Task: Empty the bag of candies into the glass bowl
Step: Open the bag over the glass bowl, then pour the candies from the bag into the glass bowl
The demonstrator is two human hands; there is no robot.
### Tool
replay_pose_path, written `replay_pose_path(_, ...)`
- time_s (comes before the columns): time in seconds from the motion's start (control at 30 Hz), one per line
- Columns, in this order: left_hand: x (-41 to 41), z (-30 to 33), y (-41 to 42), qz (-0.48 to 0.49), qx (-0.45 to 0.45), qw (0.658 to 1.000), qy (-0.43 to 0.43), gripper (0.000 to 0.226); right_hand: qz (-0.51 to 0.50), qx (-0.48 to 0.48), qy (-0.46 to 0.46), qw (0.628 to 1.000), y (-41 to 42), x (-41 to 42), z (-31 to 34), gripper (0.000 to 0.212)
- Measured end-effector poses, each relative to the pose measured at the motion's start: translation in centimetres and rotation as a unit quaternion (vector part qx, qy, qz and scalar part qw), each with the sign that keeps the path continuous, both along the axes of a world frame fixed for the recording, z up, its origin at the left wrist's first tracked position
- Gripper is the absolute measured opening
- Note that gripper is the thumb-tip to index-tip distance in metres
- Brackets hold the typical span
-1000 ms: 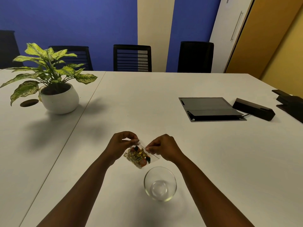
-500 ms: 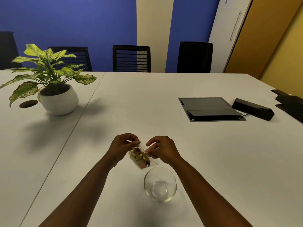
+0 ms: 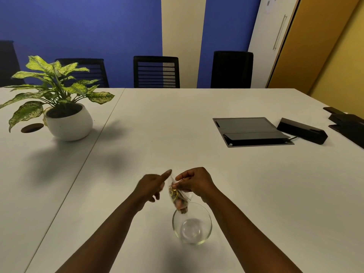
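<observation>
On the white table (image 3: 197, 154) the glass bowl (image 3: 192, 223) stands empty, close in front of the person, and the step in hand looks to be the tip-out. To do it well, the bag's open end should be brought right over the middle of the bowl before it is upended, since wrapped sweets bounce off a glass rim easily, and a slow shake will serve better than one sudden dump. The bag of candies (image 3: 177, 196) hangs from the right hand (image 3: 195, 184), just above the bowl's far rim and not touching it — whether its mouth is already open cannot be told, as this part is blurred. The right hand's fingers (image 3: 180, 176) are pressed together on the bag's upper edge, pinching it. The left hand (image 3: 151, 186) is just beside the bag with its fingers loosely spread, forefinger pointing forward, holding nothing. The bag is small, clear and crinkled, and through it show gold-wrapped pieces above and something reddish-pink lower down — the load sagging toward the bottom end.
</observation>
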State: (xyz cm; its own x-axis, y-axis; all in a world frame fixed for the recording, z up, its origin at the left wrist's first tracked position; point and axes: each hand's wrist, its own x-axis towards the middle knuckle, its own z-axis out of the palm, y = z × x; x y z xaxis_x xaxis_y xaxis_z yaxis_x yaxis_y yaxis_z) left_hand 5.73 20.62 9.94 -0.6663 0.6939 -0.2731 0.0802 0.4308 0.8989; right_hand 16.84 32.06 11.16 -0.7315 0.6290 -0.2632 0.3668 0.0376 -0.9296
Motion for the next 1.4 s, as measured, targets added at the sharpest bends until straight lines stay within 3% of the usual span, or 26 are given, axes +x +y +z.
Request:
replay_pose_path(0.13,1.3,-0.1,0.1,-0.094,0.005,0.993,-0.076,0.041,0.015,0.000,0.013,1.000,-0.1,0.2,-0.3,0.019)
replay_pose_path(0.37,1.7,-0.7,0.4,-0.104,0.043,0.989,-0.095,0.032,0.016,-0.039,0.019,0.999,0.0,0.6,-0.8,0.021)
replay_pose_path(0.53,1.9,-0.9,0.5,-0.107,0.067,0.988,-0.090,0.037,0.083,-0.108,-0.012,0.991,0.3,0.6,-0.4,0.021)
replay_pose_path(0.6,1.9,-1.0,0.6,-0.106,0.064,0.989,-0.084,0.038,0.104,-0.075,-0.049,0.991,0.3,0.6,-0.3,0.025)
replay_pose_path(0.7,2.3,-1.2,0.8,-0.086,0.074,0.989,-0.093,0.038,0.140,0.051,-0.091,0.985,0.0,0.4,-0.3,0.033)
replay_pose_path(0.83,3.3,-1.8,1.5,-0.019,0.106,0.989,-0.106,0.036,0.134,0.198,-0.081,0.968,-0.7,0.1,-1.1,0.041)
replay_pose_path(1.03,3.9,-2.6,2.3,0.077,0.090,0.993,-0.008,0.029,0.055,0.258,-0.043,0.964,-0.6,-0.2,-2.4,0.046)
replay_pose_path(1.17,3.4,-2.4,2.6,0.084,0.070,0.993,0.053,0.026,0.011,0.295,-0.067,0.953,-0.2,-0.2,-2.8,0.046)
replay_pose_path(1.27,2.8,-2.3,2.4,0.094,0.046,0.991,0.083,0.037,-0.028,0.295,-0.095,0.950,1.1,0.1,-2.9,0.044)
replay_pose_path(1.4,2.7,-1.7,2.6,0.037,0.027,0.992,0.120,0.044,-0.003,0.317,-0.129,0.939,2.3,0.5,-2.7,0.045)
